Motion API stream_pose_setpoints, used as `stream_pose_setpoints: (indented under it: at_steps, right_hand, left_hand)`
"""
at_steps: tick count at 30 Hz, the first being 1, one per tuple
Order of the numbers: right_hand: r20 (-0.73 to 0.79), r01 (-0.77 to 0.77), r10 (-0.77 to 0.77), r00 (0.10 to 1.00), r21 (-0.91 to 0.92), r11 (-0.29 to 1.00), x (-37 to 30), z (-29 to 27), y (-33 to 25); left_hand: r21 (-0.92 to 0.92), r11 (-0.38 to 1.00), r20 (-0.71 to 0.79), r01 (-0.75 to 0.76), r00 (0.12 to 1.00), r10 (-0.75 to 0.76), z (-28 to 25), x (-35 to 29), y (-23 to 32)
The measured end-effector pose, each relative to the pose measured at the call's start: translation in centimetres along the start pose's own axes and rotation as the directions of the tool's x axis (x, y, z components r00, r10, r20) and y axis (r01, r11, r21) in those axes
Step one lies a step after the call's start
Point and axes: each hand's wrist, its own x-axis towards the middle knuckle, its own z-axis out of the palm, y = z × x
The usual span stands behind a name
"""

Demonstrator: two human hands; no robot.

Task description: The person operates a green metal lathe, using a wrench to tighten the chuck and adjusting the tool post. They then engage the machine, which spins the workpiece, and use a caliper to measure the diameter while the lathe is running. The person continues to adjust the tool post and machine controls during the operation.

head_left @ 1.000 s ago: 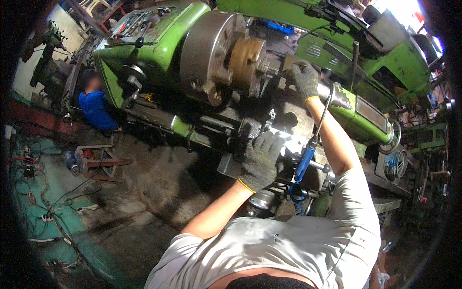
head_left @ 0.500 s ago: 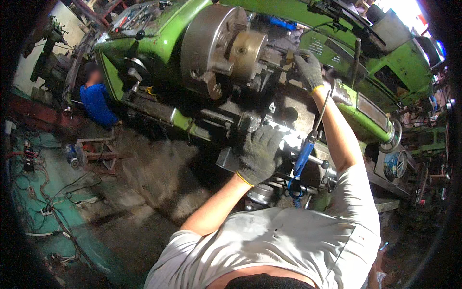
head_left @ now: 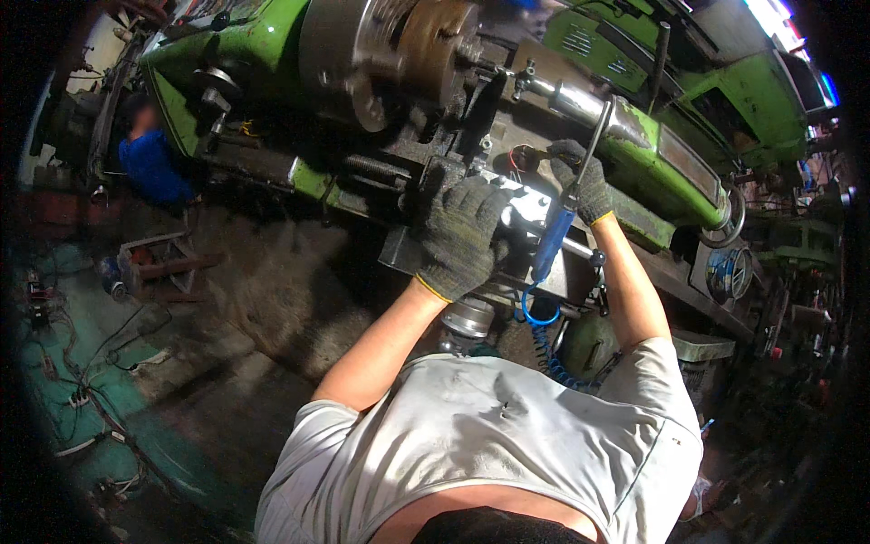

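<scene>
My left hand point(head_left: 460, 240), in a dark grey knit glove with a yellow cuff, lies over the lathe carriage beside a bright metal block point(head_left: 528, 208). Its fingers are stretched out. My right hand point(head_left: 589, 186), gloved alike, is at the far side of that block with its fingers curled; what they hold, if anything, cannot be made out. A blue air blow gun point(head_left: 553, 245) slants across the block, its long thin nozzle passing in front of my right hand. Beyond is the lathe chuck point(head_left: 349, 54) with a brownish round workpiece point(head_left: 435, 50); both look smeared.
The green lathe bed and tailstock point(head_left: 625, 127) run to the right, ending in a handwheel point(head_left: 725, 218). A coiled blue hose point(head_left: 544, 349) hangs near my body. Cables point(head_left: 82, 390) lie on the green floor at left. A person in blue point(head_left: 154, 168) is at far left.
My right hand has come back from near the workpiece to beside the blow gun. My left hand stays on the carriage. The whole view has shifted, and the chuck now looks blurred.
</scene>
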Motion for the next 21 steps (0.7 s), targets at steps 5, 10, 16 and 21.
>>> stream_pose_setpoints:
  at_steps: [5,10,16,21]
  right_hand:
    - [-0.007,0.006,-0.007,1.0,-0.128,0.992,-0.4,0.9,1.3]
    - [0.017,0.0,0.0,1.0,0.034,0.999,-0.6,1.8,2.2]
    - [0.043,-0.006,0.007,0.999,-0.031,1.0,-0.5,2.0,3.3]
    - [-0.23,-0.001,0.045,0.972,0.186,0.982,-0.4,2.2,4.1]
  left_hand:
    - [-0.01,1.0,0.002,-0.009,1.0,0.009,-0.2,0.3,0.0]
    - [0.006,1.0,0.001,-0.003,1.0,0.003,-0.3,0.2,0.2]
    - [0.023,1.0,-0.009,-0.005,1.0,0.005,-0.3,0.0,0.3]
    - [0.003,1.0,0.0,0.001,1.0,-0.001,-0.1,0.1,0.2]
